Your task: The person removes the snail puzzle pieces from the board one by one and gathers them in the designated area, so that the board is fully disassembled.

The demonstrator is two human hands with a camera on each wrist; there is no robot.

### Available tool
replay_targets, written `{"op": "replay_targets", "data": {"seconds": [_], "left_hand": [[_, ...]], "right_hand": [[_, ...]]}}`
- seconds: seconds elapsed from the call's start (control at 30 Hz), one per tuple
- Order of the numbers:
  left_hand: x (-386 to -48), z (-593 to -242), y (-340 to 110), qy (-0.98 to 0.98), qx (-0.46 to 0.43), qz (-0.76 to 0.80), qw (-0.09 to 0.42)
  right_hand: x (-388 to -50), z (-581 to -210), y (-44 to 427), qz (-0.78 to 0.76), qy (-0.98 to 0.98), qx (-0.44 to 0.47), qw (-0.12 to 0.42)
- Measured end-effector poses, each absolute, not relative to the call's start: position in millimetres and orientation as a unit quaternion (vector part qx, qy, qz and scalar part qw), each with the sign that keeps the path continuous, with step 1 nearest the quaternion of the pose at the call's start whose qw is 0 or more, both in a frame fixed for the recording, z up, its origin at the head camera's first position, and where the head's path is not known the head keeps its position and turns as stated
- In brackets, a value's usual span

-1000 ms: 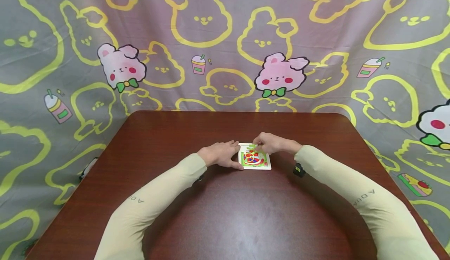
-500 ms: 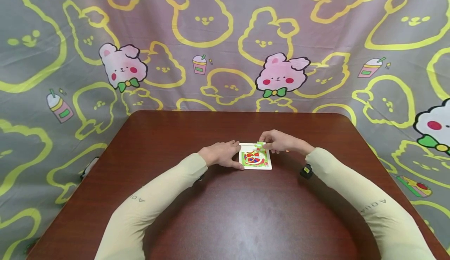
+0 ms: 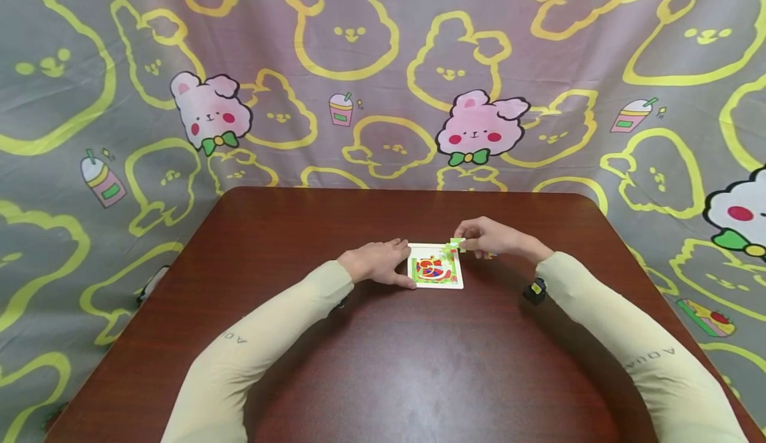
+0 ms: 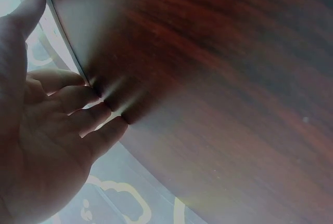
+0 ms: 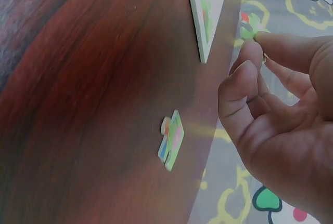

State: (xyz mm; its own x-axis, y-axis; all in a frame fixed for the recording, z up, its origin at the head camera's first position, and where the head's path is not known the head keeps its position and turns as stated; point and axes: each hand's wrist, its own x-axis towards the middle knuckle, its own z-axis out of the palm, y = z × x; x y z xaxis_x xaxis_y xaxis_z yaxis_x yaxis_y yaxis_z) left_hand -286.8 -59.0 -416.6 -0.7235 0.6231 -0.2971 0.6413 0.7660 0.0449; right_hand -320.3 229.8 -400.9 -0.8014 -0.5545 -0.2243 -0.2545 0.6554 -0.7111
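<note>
A jigsaw puzzle (image 3: 434, 271) with a white frame and a red, blue and green picture lies flat on the table. My left hand (image 3: 378, 261) rests along its left edge, thumb at the near corner and fingers straight, touching the tabletop in the left wrist view. Between thumb and fingertips, my right hand (image 3: 487, 235) pinches a green puzzle piece (image 3: 457, 244), held at the frame's far right corner. The right wrist view shows this piece (image 5: 252, 28) partly hidden by the fingertips. The upper left of the puzzle looks plain white.
Loose puzzle pieces (image 5: 171, 141) lie on the table below my right hand, overlapping; their number is hard to tell. The brown table (image 3: 419, 376) has rounded far corners. Behind it hangs a patterned curtain (image 3: 383, 64).
My right hand has lifted the green puzzle piece from the upper part of the puzzle and carried it right. My left hand stays in place on the frame.
</note>
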Motion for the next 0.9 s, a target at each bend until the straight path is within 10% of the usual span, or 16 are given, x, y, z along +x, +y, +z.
{"op": "replay_targets", "data": {"seconds": [0.9], "left_hand": [[-286, -418, -60, 0.93, 0.335, -0.027, 0.151]], "right_hand": [[-321, -398, 297, -0.357, 0.887, -0.202, 0.211]]}}
